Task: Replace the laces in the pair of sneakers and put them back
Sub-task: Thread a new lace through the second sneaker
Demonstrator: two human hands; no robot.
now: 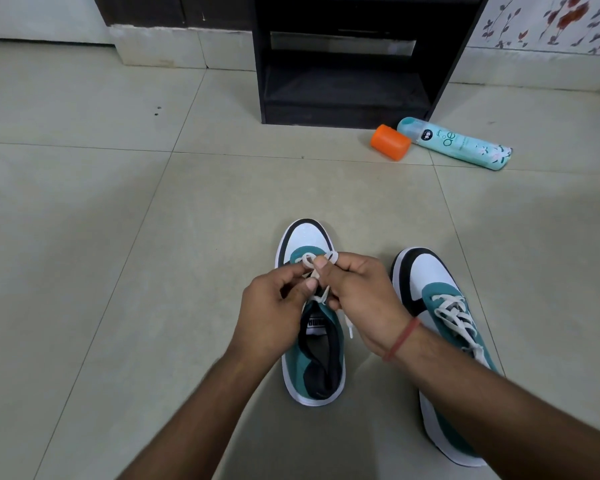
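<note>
At the lower centre of the frame, both hands meet over the left sneaker (314, 355), which stands on the floor (118, 237) with its toe pointing up the frame. The left hand (274, 306) has its fingers curled, thumb and forefinger pinching the white lace (309, 259) above the eyelets. The right hand (357, 296) is curled as well, its thumb and fingers pinching the same lace from the other side, so that small loops of lace rise between the two hands over the teal tongue area. A loose end of the lace hangs down beside the shoe's opening, just under the right hand. A red band (400, 339) circles the right wrist. Just to the right, near but apart, stands the right sneaker (440, 306), also toe-up in the frame, its lace crossed through the eyelets; the right forearm covers its heel part. Both shoes are teal, white and black. Farther up and to the right, a pale teal spray can (458, 143) lies on its side on the floor, with an orange cap (389, 142) lying just beside its top end. Behind these, at upper centre, a black shelf unit (347, 64) stands against the wall; floral wallpaper (551, 22) shows at upper right.
</note>
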